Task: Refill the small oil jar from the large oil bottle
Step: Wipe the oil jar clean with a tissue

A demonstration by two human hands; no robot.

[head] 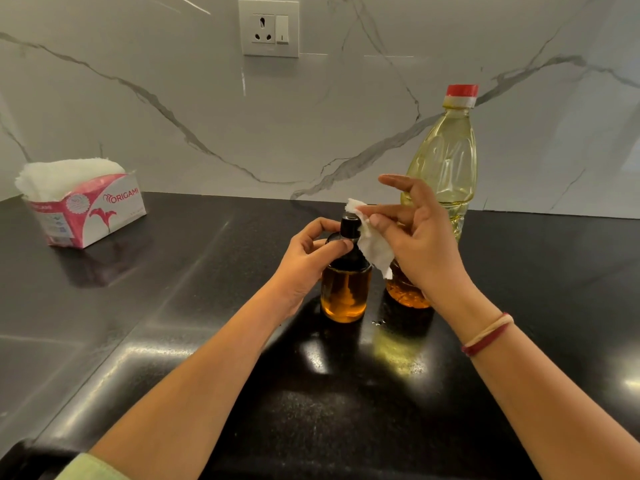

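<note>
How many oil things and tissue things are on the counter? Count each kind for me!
Oil jars: 1, the small oil jar
Oil bottles: 1, the large oil bottle
Tissue boxes: 1, the tissue box
Loose tissues: 1, the loose tissue
Total: 4

One view, from a wide-angle camera worn on my head. It faces forward and down across the black counter (138, 306) toward the marble wall (346, 116), with the wall socket (269, 28) at the top edge. Range is close: my left hand (304, 258) and right hand (422, 244) sit near frame centre.
</note>
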